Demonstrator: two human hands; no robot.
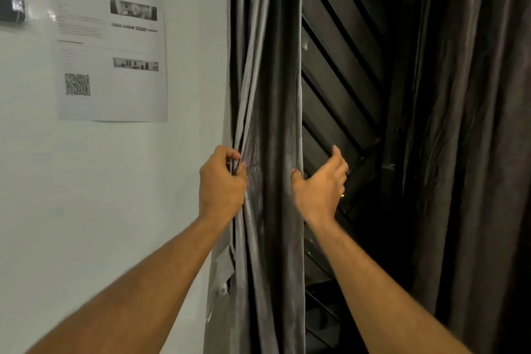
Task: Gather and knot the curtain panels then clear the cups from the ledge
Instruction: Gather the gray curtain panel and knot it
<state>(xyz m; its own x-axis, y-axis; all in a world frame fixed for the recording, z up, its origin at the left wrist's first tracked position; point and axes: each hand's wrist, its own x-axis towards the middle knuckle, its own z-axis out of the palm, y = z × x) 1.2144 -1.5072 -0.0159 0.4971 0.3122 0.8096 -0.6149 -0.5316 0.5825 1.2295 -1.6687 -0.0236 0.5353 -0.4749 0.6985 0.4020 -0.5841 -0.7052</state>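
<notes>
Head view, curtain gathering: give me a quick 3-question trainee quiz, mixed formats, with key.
1. True or false: the left hand grips the wall-side edge of the left curtain panel.
2. Multiple choice: where is the right hand? A) flat on the printed sheet B) at the left panel's inner edge, thumb on the fabric C) gripping the right curtain panel D) out of view
3. Fill in: the printed sheet on the wall has a ____ code in its lower left.

Key: 1 true; 2 B; 3 QR
</notes>
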